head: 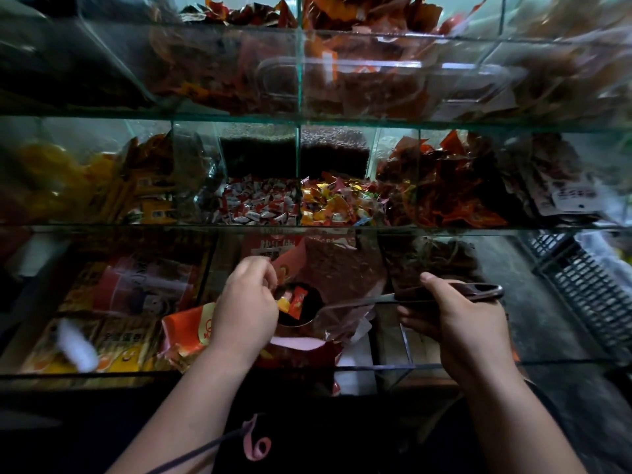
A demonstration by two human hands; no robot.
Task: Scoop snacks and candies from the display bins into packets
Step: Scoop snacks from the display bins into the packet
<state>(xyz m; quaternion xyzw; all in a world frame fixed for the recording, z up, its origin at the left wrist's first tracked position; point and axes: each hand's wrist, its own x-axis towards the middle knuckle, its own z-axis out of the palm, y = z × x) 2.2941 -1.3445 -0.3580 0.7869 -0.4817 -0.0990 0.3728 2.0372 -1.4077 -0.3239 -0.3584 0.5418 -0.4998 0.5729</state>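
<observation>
Right hand (458,316), grip clamped on the metal scoop (359,304) handle; left hand (248,302), grip pinching the red packet (290,350) rim beside the candy-filled bowl.

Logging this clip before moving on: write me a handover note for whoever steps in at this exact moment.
Right hand: grips the handle of the metal scoop, held level.
Left hand: fingers at the scoop bowl, over the red packet; whether it grips the packet is unclear.
Things: wrapped candies sit in the scoop bowl, above the packet's open mouth. The mixed candy bin is on the middle shelf.
Done: one scoop loaded.
Left: tip the candies into the packet, then scoop more if needed.
</observation>
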